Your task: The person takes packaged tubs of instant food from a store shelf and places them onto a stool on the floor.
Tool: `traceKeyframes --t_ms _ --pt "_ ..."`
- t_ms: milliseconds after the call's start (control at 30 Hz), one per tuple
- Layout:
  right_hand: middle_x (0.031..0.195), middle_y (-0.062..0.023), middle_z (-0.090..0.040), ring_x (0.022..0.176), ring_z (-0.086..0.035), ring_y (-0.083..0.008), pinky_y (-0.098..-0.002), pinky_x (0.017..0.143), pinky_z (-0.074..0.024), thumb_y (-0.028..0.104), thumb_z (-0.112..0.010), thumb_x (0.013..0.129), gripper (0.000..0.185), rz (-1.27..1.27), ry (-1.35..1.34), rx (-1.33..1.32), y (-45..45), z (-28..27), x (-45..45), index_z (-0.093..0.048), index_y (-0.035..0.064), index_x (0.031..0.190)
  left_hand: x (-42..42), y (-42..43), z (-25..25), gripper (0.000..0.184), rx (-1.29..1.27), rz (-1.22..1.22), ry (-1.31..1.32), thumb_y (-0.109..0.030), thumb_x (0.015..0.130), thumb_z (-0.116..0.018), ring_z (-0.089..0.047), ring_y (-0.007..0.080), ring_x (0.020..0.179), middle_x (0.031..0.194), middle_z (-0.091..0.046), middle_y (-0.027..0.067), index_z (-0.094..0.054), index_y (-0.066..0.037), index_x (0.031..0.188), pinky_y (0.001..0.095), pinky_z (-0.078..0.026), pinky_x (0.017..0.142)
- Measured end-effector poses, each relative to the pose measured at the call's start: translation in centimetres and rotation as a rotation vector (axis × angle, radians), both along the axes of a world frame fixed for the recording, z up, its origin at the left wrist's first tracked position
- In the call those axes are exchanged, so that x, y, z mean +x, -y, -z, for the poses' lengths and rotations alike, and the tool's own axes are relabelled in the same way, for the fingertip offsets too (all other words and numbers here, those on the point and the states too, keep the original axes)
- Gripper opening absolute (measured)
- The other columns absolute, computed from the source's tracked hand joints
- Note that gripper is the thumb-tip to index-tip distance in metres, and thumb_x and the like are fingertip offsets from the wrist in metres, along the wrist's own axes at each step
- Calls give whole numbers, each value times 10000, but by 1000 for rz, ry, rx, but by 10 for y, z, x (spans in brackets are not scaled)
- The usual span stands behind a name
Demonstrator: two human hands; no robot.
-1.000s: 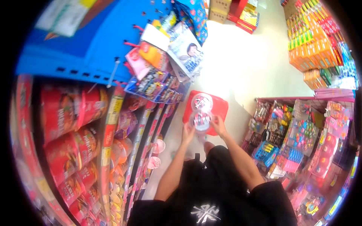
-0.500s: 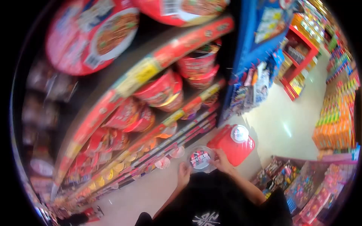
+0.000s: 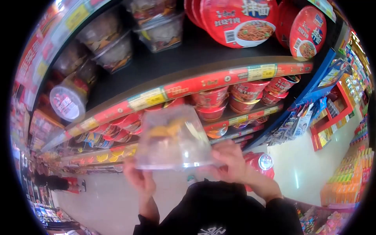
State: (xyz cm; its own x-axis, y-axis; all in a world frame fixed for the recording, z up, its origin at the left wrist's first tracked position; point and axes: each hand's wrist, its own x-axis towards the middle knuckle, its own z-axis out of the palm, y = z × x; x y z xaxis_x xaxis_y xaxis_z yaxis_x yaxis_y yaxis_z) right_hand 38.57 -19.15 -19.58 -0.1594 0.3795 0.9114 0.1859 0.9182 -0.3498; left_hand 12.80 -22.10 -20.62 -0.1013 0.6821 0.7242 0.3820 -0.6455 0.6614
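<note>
A clear plastic noodle tub (image 3: 174, 147) hangs in front of the shelves, with yellow and pale packets blurred inside. Its wide rim faces down towards me and its narrow end points up and away. My left hand (image 3: 141, 178) is closed on the rim at its left corner. At the right corner, my right hand (image 3: 231, 164) grips the same rim, thumb and fingers bent around it. Similar clear tubs (image 3: 158, 33) stand stacked on the black shelf (image 3: 156, 70) above. One tub (image 3: 67, 102) lies there on its side, its round lid facing out.
Large red noodle bowls (image 3: 241, 27) stand upper right. Red cup noodles (image 3: 211, 98) fill the shelf below, behind a red price strip (image 3: 199, 84). A red lidded container (image 3: 260, 166) is on the floor at right. Another person (image 3: 53, 182) is far left.
Both hands have raised the tub from waist level to the shelf front and tipped it, so its side shows instead of its labelled lid. My view has turned left towards the upper shelf.
</note>
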Motion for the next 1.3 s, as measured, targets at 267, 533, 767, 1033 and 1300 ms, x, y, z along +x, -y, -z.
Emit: traceKeyframes --t_ms 267,533,767,1033,1300 --pt "925 -142 -487 744 -519 -318 -373 658 -455 10 -731 661 574 109 -28 291 -72 -137 -65 -483 34 1179 -22 -87 -128 379 241 -181 105 -56 929 -461 -472 180 1081 1222 -454 124 -348 22 1281 289 -416 858" --pt "1031 -197 -505 881 -557 -406 -436 731 -473 111 -723 720 518 247 165 -70 -131 -159 -98 -455 44 1157 -44 -138 -150 464 199 -354 -234 -51 912 -462 -530 219 928 1128 -506 191 -326 15 1351 300 -428 808" --pt "971 -241 -549 854 -564 -432 -458 749 -465 123 -683 754 449 162 69 -166 -129 -156 -111 -472 26 1138 -45 -125 -150 451 154 -430 -297 -74 912 -469 -506 300 1028 1216 -466 207 -364 8 1342 344 -405 867" --pt "946 -247 -549 843 -561 -434 -472 722 -460 83 -665 754 384 136 -39 -218 -132 -148 -122 -478 23 1084 -31 -123 -150 432 337 -523 -364 -108 903 -528 -491 240 1108 1312 -426 165 -432 -24 1315 322 -429 866" --pt "848 -213 -559 777 -561 -374 -430 687 -455 41 -670 729 354 198 -113 -117 -133 -142 -128 -494 -13 1031 -6 -120 -130 464 408 -447 -425 -131 829 -592 -334 352 1285 1379 -359 190 -480 -47 1270 425 -264 1052"
